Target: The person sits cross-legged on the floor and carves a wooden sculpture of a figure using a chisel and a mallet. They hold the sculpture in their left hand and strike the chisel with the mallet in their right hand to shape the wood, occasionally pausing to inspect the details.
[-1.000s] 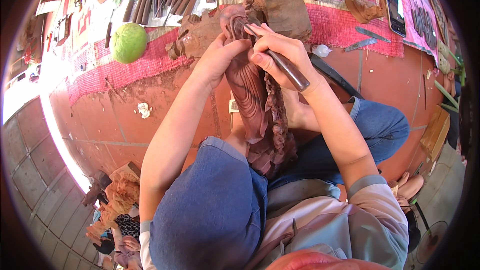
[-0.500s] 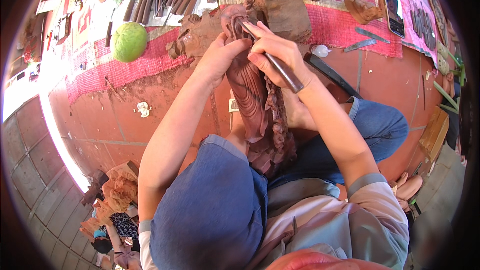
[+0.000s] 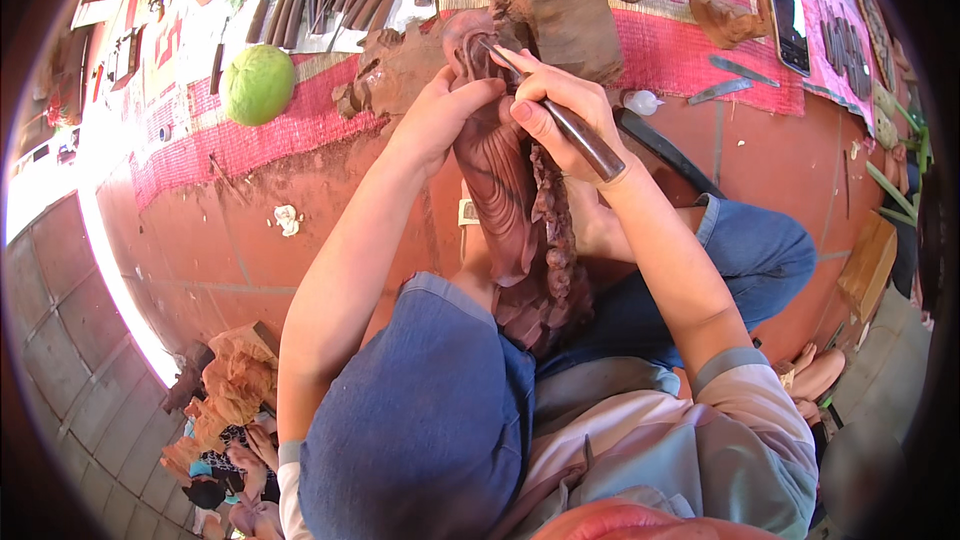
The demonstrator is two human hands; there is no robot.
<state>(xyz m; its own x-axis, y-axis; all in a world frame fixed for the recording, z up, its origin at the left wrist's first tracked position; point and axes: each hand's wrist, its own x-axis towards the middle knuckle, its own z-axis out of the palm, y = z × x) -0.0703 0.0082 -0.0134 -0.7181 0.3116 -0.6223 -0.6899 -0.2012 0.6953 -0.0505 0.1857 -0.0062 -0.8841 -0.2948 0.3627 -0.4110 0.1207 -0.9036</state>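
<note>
Well, at the frame's upper centre the left hand [image 3: 447, 112] clasps the statue [image 3: 493, 195] while the right hand [image 3: 568, 105] grips a chisel [image 3: 587, 143]. Short, light strokes suit; the blade apparently touches the carved head [image 3: 464, 32].

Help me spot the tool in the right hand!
Find the reddish-brown carved figure between the person's legs, then go up to its head. There, the right hand grips a slim, brown-handled tool. Similar tools lie loose farther up the picture, but this one is held.
</note>
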